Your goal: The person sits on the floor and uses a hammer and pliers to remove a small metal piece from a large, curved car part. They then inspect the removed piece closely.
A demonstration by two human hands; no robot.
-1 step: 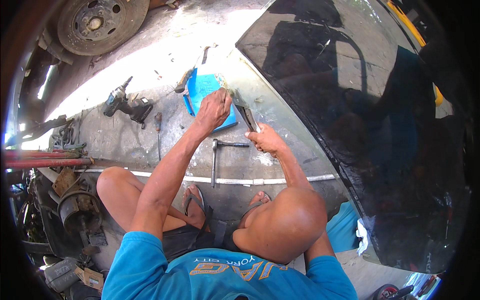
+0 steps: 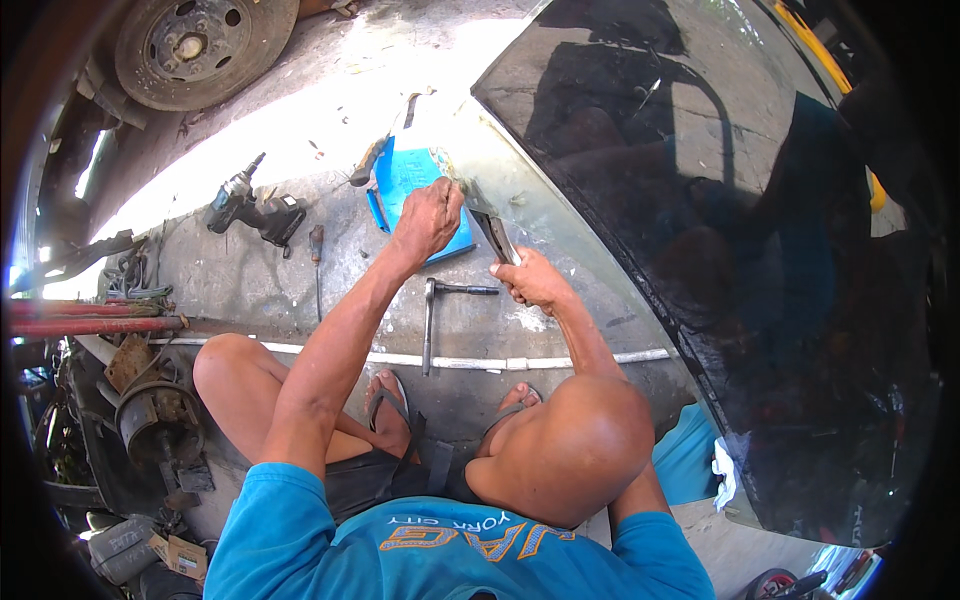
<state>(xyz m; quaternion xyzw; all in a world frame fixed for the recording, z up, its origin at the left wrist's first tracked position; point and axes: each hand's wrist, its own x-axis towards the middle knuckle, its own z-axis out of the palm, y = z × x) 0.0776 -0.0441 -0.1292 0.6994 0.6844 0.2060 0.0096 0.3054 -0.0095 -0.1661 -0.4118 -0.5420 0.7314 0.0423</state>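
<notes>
My right hand [image 2: 535, 279] is closed round the handle of a long, narrow dark-and-silver hand tool [image 2: 490, 232]. The tool slants up and to the left; its exact kind is not clear. At its far end is my left hand [image 2: 430, 217], fingers closed in a pinch, on something I cannot make out. Beneath the left hand lies a flat blue case or folder [image 2: 402, 172] on the concrete. A ratchet wrench [image 2: 430, 325] rests on the ground nearer to me. Beyond the tool is the pale corner of a large dark glass panel [image 2: 640, 200].
Left on the ground are a cordless drill [image 2: 255, 212], a screwdriver [image 2: 317, 245] and a hammer-like tool [image 2: 370, 162]. A white pipe [image 2: 515, 364] crosses before my feet. A wheel [image 2: 195, 48] stands far left, red bars [image 2: 95, 325] and metal parts [image 2: 155, 420] nearer. Blue cloth [image 2: 688, 455] lies right.
</notes>
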